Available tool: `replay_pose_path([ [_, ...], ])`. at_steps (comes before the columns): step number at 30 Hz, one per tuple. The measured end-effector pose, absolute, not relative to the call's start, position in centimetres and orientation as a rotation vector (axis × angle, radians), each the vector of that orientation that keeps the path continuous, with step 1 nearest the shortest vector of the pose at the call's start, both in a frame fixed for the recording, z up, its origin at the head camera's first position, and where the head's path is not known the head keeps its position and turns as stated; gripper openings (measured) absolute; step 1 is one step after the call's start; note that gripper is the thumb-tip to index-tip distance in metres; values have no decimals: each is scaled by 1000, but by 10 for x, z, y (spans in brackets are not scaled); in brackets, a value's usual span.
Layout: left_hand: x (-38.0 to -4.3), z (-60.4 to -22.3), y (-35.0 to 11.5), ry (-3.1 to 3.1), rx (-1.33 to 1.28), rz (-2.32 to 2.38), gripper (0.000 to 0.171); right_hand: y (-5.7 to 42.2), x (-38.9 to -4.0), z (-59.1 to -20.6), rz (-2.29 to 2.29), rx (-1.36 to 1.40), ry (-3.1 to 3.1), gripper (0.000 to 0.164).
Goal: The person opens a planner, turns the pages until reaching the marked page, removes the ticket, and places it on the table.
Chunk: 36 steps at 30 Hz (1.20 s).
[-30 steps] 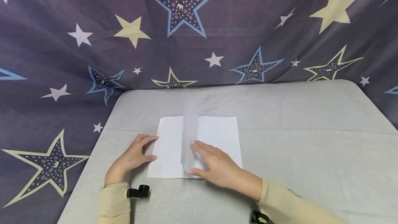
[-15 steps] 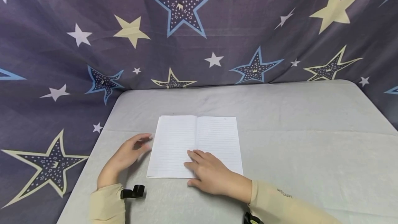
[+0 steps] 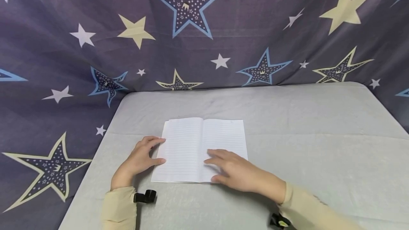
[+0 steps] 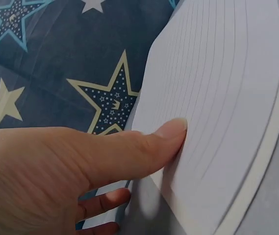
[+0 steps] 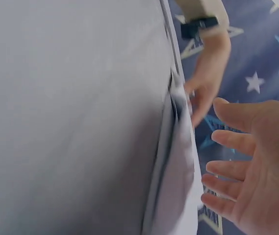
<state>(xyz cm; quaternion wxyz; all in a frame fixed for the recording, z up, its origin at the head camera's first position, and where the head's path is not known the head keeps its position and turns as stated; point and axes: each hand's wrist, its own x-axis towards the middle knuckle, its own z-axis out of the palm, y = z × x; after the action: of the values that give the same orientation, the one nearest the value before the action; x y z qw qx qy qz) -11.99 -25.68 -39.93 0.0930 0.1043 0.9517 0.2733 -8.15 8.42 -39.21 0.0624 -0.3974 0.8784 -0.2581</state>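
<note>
An open notebook (image 3: 182,148) with lined white pages lies on the table. My left hand (image 3: 139,159) rests at its left edge, thumb and index fingertip on the margin of the left page. In the left wrist view, the straight thumb (image 4: 144,152) touches the ruled page (image 4: 222,98), while other fingers show beneath it. My right hand (image 3: 238,171) is over the lower part of the right page, fingers spread and pointing left. The right wrist view has the relaxed fingers of this hand (image 5: 262,166) beside the notebook's pages (image 5: 178,181), with nothing held.
The table (image 3: 303,134) has a pale grey cover and extends well to the right of the notebook. Behind and to the left hangs a dark curtain (image 3: 204,52) with stars. Black straps (image 3: 145,196) sit at both sleeved wrists.
A page that stood upright mid-turn has come down flat on the left. My left hand drew back from the edge, then returned onto it. My right hand has moved down, then back right.
</note>
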Motion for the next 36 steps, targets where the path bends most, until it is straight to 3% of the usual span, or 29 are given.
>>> replay_pose_path([
  [9, -121, -396, -255, 2816, 285, 794, 70, 143, -92, -407, -948, -1018, 2677, 63],
  [17, -120, -396, -255, 2805, 272, 804, 70, 159, -88, -417, -874, -996, 2704, 77],
  [25, -119, -395, -254, 2801, 275, 819, 69, 158, -85, -420, -824, -1040, 2783, 71],
  [36, -118, -397, -255, 2806, 261, 813, 69, 148, -82, -418, -791, -961, 2879, 47],
])
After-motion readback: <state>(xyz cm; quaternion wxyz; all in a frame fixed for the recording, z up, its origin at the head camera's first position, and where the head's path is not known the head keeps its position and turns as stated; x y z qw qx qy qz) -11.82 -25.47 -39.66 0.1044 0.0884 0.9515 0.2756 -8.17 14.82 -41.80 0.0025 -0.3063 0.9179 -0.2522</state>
